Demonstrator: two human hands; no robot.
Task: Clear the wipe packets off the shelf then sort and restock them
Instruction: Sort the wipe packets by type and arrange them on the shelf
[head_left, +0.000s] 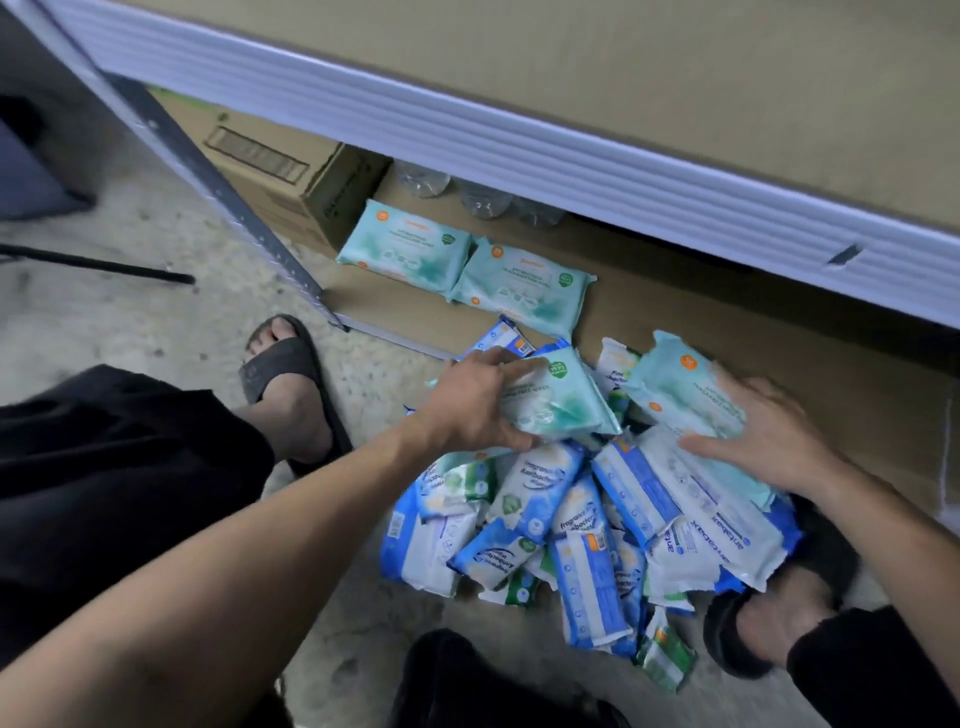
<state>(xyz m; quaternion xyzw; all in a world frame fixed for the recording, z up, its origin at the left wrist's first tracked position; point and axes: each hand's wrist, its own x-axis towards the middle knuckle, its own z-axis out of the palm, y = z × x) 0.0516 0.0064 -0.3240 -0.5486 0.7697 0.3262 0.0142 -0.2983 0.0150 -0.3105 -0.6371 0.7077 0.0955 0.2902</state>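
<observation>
Restocking has barely begun: two pale green packets (462, 262) lie side by side on the bottom shelf (675, 312), and most sit in a mixed pile (571, 525) on the floor. The left hand (467, 410) has its grip clamped on a pale green packet (563, 402) over the pile. The right hand (763, 441) grips a second packet (675, 389).

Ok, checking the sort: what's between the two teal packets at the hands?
Head view: a white Pine packet stands between the left teal packet, in the left hand, and the right teal packet, in the right hand.
</observation>
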